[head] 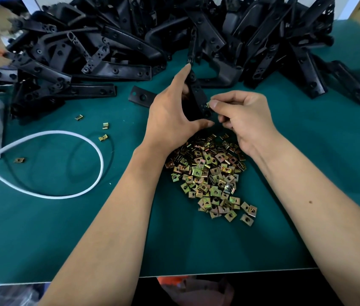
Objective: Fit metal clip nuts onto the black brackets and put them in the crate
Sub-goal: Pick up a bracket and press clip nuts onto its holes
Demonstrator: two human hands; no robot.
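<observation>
Nearest, on green table (42, 239): heap of brass clip nuts (210, 180) between both forearms. Beyond, left hand (172, 115) curled round upright black bracket (197, 98); right hand (240, 115) pinching one clip nut (208, 104) against bracket's edge. Farther back: bracket pile (152, 34). Left: white cable (68, 164), few stray nuts.

Both forearms are bare to the elbow, no sleeves, gloves or watch; the right forearm (311, 202) carries a small dark mole.
</observation>
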